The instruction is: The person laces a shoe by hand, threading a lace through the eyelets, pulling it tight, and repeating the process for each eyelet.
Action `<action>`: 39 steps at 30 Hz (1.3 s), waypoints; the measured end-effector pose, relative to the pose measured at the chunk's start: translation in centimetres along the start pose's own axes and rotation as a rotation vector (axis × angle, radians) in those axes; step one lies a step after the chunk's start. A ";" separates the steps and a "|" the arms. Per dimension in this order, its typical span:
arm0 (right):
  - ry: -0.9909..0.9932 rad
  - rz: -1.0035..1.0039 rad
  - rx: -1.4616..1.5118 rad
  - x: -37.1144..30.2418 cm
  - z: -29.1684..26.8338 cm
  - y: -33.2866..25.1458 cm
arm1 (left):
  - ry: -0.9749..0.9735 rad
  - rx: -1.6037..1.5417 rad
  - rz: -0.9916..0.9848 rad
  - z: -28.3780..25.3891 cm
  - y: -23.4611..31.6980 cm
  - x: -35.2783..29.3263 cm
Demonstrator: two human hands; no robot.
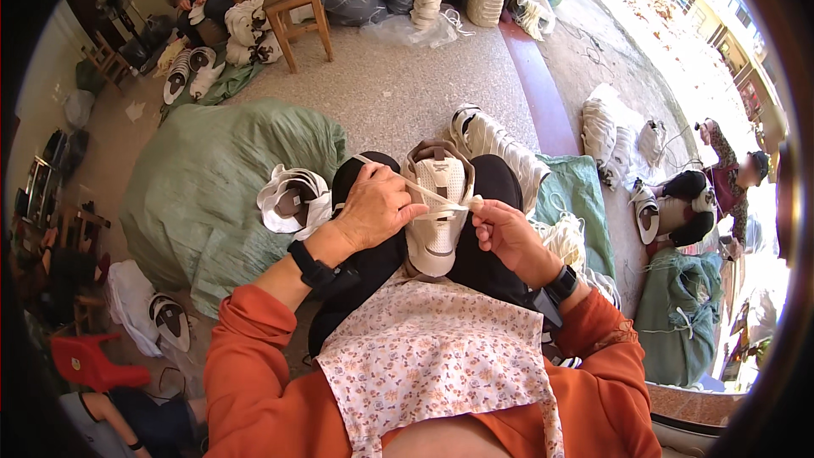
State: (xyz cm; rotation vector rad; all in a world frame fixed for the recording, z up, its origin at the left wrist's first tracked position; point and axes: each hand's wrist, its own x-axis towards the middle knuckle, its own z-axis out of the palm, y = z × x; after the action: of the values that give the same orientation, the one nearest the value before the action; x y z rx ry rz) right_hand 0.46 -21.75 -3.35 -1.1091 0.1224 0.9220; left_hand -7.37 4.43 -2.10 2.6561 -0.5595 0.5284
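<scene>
A white and beige sneaker [434,242] with a brown lining stands between my knees, its toe toward me. A cream shoelace [430,194] stretches across its tongue. My left hand [373,210] is at the shoe's left side, fingers curled on the lace, thumb near the lace rows. On the right side, my right hand [507,233] pinches a bunched part of the lace between thumb and fingers. Both hands are closed. The exact grip of the left fingertips is partly hidden.
A large green sack [220,178] lies at my left, with white shoe pieces [295,200] on it. Nested shoes [500,148] line my right, beside loose laces [564,237] on green sheeting. A wooden stool [295,5] stands ahead. Other people sit around, one [729,182] at far right.
</scene>
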 end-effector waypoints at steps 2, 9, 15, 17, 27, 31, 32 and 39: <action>-0.018 0.016 0.016 -0.3 -0.1 0.2 | -0.015 0.002 -0.003 0.1 0.4 -0.1; 0.004 0.097 -0.130 -1.5 1.7 -0.5 | -0.121 -0.221 -0.114 -1.4 1.1 0.2; 0.015 0.045 0.028 -0.5 0.8 0.5 | -0.097 -0.303 -0.095 -3.9 2.7 0.9; 0.018 0.023 0.083 -0.5 0.7 0.9 | -0.065 -0.164 -0.098 -4.2 2.1 1.1; -0.178 -0.036 0.459 -0.8 1.2 2.4 | -0.017 -0.042 -0.073 -1.3 2.4 3.4; -0.206 -0.087 0.480 -0.5 1.4 2.4 | -0.075 -0.043 -0.085 -1.1 2.5 3.8; -0.206 -0.084 0.481 -0.3 1.2 2.5 | -0.073 0.027 -0.050 -1.2 2.6 3.9; -0.184 0.086 0.198 0.3 0.4 3.0 | 0.049 0.589 0.022 -8.0 0.8 5.7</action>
State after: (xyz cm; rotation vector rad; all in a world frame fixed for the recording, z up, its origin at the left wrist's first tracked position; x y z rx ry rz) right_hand -1.59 -20.84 -5.47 -0.8375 0.1082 1.0604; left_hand -5.09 5.39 7.47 3.1739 -0.4725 0.8750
